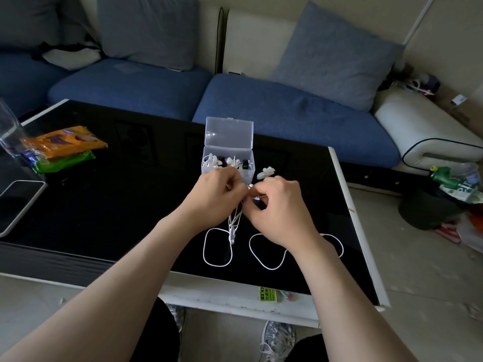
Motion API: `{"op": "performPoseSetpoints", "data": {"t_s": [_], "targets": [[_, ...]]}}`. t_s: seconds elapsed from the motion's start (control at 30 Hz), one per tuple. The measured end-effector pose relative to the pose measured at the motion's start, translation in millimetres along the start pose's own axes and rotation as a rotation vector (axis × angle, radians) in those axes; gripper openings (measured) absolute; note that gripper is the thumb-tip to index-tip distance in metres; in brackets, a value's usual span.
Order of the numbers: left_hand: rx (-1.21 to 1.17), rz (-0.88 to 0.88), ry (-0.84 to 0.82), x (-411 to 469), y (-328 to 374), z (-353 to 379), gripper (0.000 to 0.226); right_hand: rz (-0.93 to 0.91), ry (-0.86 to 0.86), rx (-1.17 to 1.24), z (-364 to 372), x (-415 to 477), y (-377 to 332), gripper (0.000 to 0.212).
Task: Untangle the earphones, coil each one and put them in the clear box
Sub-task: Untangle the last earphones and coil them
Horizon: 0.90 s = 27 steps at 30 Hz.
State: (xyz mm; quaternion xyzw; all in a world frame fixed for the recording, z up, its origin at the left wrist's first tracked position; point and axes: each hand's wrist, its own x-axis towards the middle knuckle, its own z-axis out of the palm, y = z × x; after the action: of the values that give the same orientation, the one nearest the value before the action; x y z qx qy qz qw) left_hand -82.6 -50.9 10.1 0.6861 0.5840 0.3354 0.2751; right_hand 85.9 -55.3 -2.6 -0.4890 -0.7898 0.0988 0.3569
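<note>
Your left hand (213, 194) and right hand (279, 207), fingers curled, both pinch the white earphone cable (218, 246) just at 6 o'clock of the open clear box (227, 134). The cable's loops lie on the counter (117, 205) at 6 o'clock of your hands.

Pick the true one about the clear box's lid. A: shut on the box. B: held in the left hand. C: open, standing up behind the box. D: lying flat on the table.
C: the lid stands upright at the back of the box, earphones showing inside; the left hand and right hand pinch the cable in front.
</note>
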Motion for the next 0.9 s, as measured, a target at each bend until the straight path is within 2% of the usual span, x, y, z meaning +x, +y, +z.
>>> {"op": "performPoseSetpoints", "data": {"t_s": [0.07, 0.17, 0.27, 0.37, 0.43, 0.57, 0.63, 0.77, 0.9], "targets": [[-0.177, -0.11, 0.007, 3, 2, 1, 0.021, -0.027, 0.063, -0.032, 0, 1, 0, 0.028], [-0.65, -0.3, -0.085, 5, 4, 1, 0.019, -0.034, 0.161, -0.038, 0, 3, 5, 0.027], [-0.826, -0.362, -0.158, 6, -2, 0, 0.025, -0.064, 0.182, -0.029, -3, 2, 6, 0.022], [-0.814, -0.341, -0.143, 4, -4, -2, 0.022, -0.076, 0.175, -0.011, -4, 2, 11, 0.017], [-0.759, -0.287, -0.114, 3, -4, -5, 0.016, -0.074, 0.171, -0.012, -3, 1, 14, 0.012], [-0.644, -0.214, -0.133, 3, -7, -4, 0.017, -0.055, 0.212, 0.011, -1, -1, 15, 0.005], [-0.568, -0.189, -0.151, 3, -8, 0, 0.019, -0.047, 0.218, 0.011, 0, -1, 14, 0.007], [-0.563, -0.193, -0.154, 2, -7, 3, 0.02, -0.039, 0.224, -0.005, 3, 1, 18, 0.006], [-0.543, -0.179, -0.089, 4, -6, 3, 0.02, 0.017, 0.276, 0.133, 4, 2, 14, 0.006]]}}
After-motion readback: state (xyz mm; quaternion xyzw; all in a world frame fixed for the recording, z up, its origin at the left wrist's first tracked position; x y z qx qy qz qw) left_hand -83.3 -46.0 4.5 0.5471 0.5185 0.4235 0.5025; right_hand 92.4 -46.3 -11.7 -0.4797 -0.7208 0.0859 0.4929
